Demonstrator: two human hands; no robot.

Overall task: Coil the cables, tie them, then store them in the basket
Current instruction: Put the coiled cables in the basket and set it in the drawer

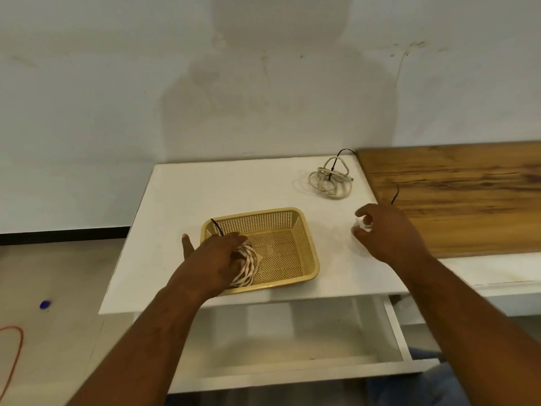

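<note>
Single view, head-worn, wide-angle. Position: above and just behind the near edge of the white tabletop (205, 186). Facing: forward and down, toward the wall (117, 83) behind it. Range: close; both forearms enter from the bottom edge, and the basket (304, 230) sits near frame centre. Periphery: floor (58, 273) at left, wooden board (468, 194) at right. No second view.

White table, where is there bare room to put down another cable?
The back left of the white table, between the wall and the basket, is bare. So is the strip between the basket and the loose cable. The basket's right half is free; its left half holds a coiled cable under the left hand. The right hand crowds the right edge.
</note>
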